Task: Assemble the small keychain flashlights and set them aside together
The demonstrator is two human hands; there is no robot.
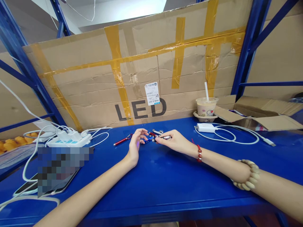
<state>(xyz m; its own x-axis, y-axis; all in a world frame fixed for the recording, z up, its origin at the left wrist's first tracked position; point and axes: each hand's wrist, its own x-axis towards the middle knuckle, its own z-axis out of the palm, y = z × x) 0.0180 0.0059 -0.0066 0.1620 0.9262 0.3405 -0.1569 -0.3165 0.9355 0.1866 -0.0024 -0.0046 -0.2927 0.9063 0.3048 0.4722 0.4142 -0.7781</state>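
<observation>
My right hand [174, 141] pinches a small silver pen light [165, 137] and points it toward my left hand [136, 143]. The left palm is held upright with its fingers spread, and a faint purple spot shows on it. Between and behind the hands lie a few more small pen lights [155, 133] in red, blue and silver. A red pen light [122, 140] lies apart on the blue shelf [165, 179], just left of my left hand.
A white power strip [68, 140] with plugs and cables sits at the left, with a phone [47, 186] in front of it. A drink cup with a straw [206, 106], a white charger [205, 127] with coiled cable and an open cardboard box [260, 115] stand at the right. Taped cardboard [142, 78] walls the back.
</observation>
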